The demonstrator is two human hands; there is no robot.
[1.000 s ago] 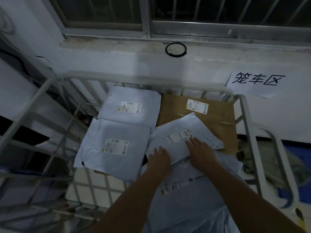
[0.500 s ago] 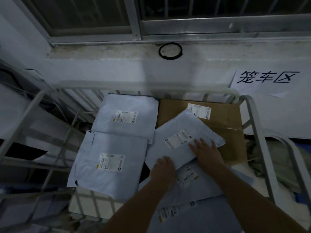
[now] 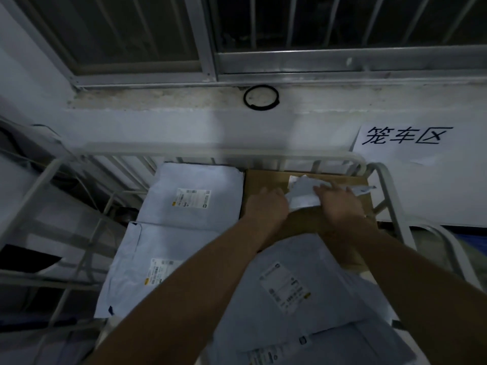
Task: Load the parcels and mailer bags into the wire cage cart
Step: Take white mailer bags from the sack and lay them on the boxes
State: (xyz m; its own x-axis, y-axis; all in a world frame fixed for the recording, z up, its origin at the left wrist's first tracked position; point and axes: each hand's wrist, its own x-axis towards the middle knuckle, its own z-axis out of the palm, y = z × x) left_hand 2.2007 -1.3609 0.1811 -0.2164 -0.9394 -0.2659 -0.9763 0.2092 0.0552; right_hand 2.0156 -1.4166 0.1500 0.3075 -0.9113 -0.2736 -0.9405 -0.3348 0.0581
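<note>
The white wire cage cart (image 3: 303, 155) stands against the wall under a window. Inside lie a brown cardboard parcel (image 3: 266, 180) at the back right and several pale mailer bags. One mailer bag (image 3: 195, 198) lies at the back left, another (image 3: 137, 262) at the front left, a third (image 3: 287, 283) at the front right. Both my hands are stretched over the cardboard parcel, holding a crumpled pale mailer bag (image 3: 303, 192) on top of it. My left hand (image 3: 268, 206) grips its left end, my right hand (image 3: 337, 205) lies on its right end.
A paper sign with black characters (image 3: 405, 135) is stuck on the wall at right. A black ring (image 3: 261, 97) lies on the window ledge. Dark clutter and cables sit left of the cart, and a blue crate (image 3: 469, 238) lies low at the right.
My hands have pushed the top mailer bag from the cart's middle back onto the cardboard parcel, bunching it up. The bag underneath with its label is now uncovered.
</note>
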